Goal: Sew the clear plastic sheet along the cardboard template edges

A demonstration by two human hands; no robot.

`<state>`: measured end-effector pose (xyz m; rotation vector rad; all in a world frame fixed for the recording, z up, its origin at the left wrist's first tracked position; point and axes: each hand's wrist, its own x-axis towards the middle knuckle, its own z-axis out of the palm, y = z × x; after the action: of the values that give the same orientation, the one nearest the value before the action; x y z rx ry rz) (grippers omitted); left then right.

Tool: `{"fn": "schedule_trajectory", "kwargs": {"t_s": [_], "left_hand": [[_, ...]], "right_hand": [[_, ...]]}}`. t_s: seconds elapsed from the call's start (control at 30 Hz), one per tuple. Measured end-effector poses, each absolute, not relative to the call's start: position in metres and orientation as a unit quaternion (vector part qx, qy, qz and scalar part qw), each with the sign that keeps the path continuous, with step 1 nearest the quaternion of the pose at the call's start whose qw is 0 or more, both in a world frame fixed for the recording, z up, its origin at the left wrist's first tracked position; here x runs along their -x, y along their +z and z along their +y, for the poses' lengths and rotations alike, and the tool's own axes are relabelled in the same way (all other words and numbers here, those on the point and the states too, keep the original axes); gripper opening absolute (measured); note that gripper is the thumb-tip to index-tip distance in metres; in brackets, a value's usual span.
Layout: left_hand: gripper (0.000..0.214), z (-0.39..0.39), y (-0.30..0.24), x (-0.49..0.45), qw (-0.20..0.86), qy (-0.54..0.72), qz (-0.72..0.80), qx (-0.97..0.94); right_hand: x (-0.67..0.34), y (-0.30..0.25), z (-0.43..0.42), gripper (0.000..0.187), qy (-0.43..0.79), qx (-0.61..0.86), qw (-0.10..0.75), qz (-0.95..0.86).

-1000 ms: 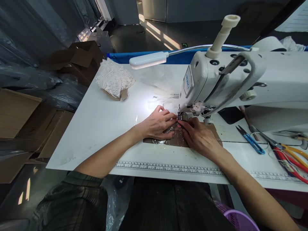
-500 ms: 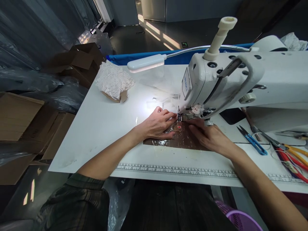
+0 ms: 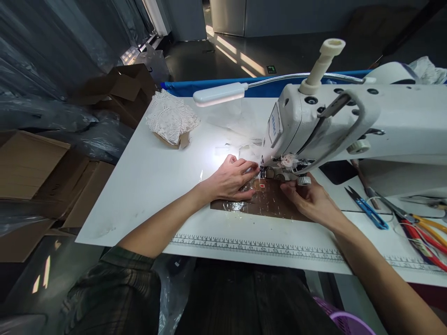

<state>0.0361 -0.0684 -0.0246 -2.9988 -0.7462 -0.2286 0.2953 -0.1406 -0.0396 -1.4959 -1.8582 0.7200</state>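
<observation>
My left hand (image 3: 234, 179) lies with its fingers spread and slightly bent on the brown, tape-covered plate (image 3: 275, 204) of the sewing machine bed. Its fingertips reach close to the presser foot (image 3: 262, 172), and its thumb points right along the plate. To the right of the foot, my right hand (image 3: 312, 200) has thumb and forefinger drawn together in a pinch. Whatever is between them is too small or hidden to make out. The white sewing machine (image 3: 293, 116) stands over both hands, partly covering the right fingers. A small red-and-white mark (image 3: 261, 186) shows between the hands.
White lace pieces (image 3: 171, 116) are piled in a small carton at the table's back left. Blue thread snips (image 3: 368, 209) and scissors with orange handles (image 3: 429, 225) lie at right. A lamp (image 3: 220, 94) hangs behind the needle area. A printed ruler (image 3: 244, 245) follows the front edge.
My right hand has drawn back slightly to the right, away from the presser foot, and its fingers have curled. The left hand stays beside the foot. The whole view has shifted slightly.
</observation>
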Motion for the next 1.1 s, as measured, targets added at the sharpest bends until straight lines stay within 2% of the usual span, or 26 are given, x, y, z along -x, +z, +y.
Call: {"fn": "schedule_trajectory", "kwargs": {"t_s": [0.23,0.47,0.6,0.7,0.77,0.83,0.93,1.03,1.1], "left_hand": [[0.064,-0.064,-0.032,-0.033,-0.044,-0.079,-0.251,0.964],[0.072,-0.063,-0.027,-0.034,-0.098,-0.045,-0.28,0.954],[0.072,-0.054,-0.022,-0.026,-0.096,-0.038,-0.294,0.95],[0.071,-0.045,-0.019,-0.017,-0.086,-0.023,-0.312,0.946],[0.069,-0.044,-0.016,-0.011,-0.079,-0.02,-0.318,0.944],[0.064,-0.047,-0.014,-0.006,-0.072,-0.031,-0.316,0.946],[0.054,-0.056,-0.012,0.0,-0.062,-0.065,-0.3,0.95],[0.043,-0.066,-0.01,0.005,-0.057,-0.096,-0.284,0.952],[0.038,-0.071,-0.009,0.009,-0.061,-0.111,-0.278,0.952]], "right_hand": [[-0.299,-0.068,-0.14,0.042,0.334,0.622,0.387,-0.593],[-0.293,-0.056,-0.139,0.041,0.345,0.633,0.397,-0.568],[-0.296,-0.029,-0.159,0.033,0.28,0.577,0.318,-0.698],[-0.313,-0.016,-0.184,0.034,0.228,0.539,0.27,-0.764],[-0.333,-0.015,-0.2,0.035,0.165,0.572,0.257,-0.761],[-0.356,-0.019,-0.212,0.041,0.052,0.618,0.248,-0.744],[-0.387,-0.03,-0.221,0.047,-0.091,0.69,0.148,-0.703],[-0.403,-0.037,-0.22,0.047,-0.138,0.708,0.061,-0.69],[-0.406,-0.039,-0.218,0.043,-0.15,0.71,0.039,-0.687]]}}
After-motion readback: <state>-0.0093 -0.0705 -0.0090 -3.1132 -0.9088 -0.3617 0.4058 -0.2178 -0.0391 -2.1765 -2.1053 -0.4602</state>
